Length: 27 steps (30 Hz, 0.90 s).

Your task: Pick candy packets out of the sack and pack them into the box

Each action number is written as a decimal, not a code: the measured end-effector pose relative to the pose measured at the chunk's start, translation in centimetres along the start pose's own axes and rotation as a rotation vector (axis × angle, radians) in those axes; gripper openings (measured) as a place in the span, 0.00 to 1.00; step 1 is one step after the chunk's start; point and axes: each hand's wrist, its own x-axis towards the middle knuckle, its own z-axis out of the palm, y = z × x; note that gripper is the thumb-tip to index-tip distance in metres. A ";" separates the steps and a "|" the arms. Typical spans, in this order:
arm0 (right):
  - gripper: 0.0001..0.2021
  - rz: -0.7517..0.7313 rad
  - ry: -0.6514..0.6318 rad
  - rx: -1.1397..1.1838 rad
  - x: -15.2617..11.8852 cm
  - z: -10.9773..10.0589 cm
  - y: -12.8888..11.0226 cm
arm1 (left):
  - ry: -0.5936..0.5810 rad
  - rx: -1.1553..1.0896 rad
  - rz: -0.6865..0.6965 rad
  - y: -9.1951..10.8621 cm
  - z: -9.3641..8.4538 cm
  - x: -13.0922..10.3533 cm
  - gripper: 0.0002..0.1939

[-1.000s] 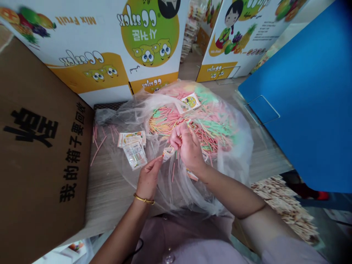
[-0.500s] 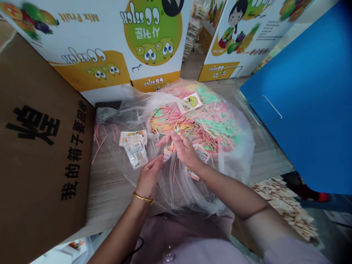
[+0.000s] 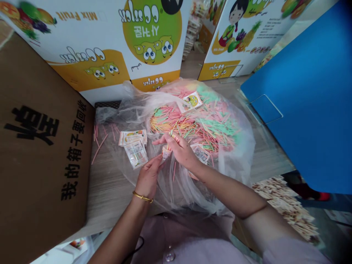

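My left hand (image 3: 150, 172) pinches the edge of a small printed packet (image 3: 166, 151), its mouth facing up. Just above and to the right, my right hand (image 3: 180, 150) is closed round a few thin candy sticks (image 3: 174, 136), whose lower ends meet the packet's mouth. How deep they reach inside I cannot tell. Behind both hands lies an opened clear plastic bag (image 3: 236, 161) full of pink, green and yellow candy sticks (image 3: 176, 119). Several packets (image 3: 136, 154) lie in an overlapping pile left of my hands. Others (image 3: 201, 153) lie partly behind my right hand.
A brown carton (image 3: 44, 146) walls off the left side. White printed boxes (image 3: 90, 36) stand along the back, with another (image 3: 233, 40) at back right. A blue panel (image 3: 308, 102) leans in at right. Loose pink sticks (image 3: 99, 148) lie on the table (image 3: 110, 190). One packet (image 3: 192, 101) rests on the bag.
My right hand has shifted slightly left and turned, bringing the candy sticks over the packet's mouth. My left hand has stayed almost in place with the packet.
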 end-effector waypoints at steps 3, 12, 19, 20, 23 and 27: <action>0.15 0.022 -0.137 0.106 0.1 -0.4 0.1 | -0.030 0.014 -0.007 0.5 -0.3 -0.2 0.14; 0.21 0.069 -0.299 -0.214 1.1 -2.6 -0.5 | -0.132 -0.026 -0.096 1.5 0.3 -0.8 0.15; 0.22 0.168 -0.379 -0.243 2.3 -3.4 0.0 | -0.192 0.080 -0.077 1.2 0.4 -0.8 0.17; 0.22 0.163 -0.391 -0.271 2.5 -3.5 -0.1 | -0.182 0.060 -0.088 1.1 0.2 -0.8 0.15; 0.20 0.083 -0.196 -0.493 2.9 -4.1 -0.7 | -0.146 -0.033 -0.104 1.0 -0.4 -0.8 0.14; 0.24 -0.144 0.133 -0.700 3.2 -4.6 -1.1 | -0.112 -0.081 -0.126 1.2 -0.9 -0.9 0.15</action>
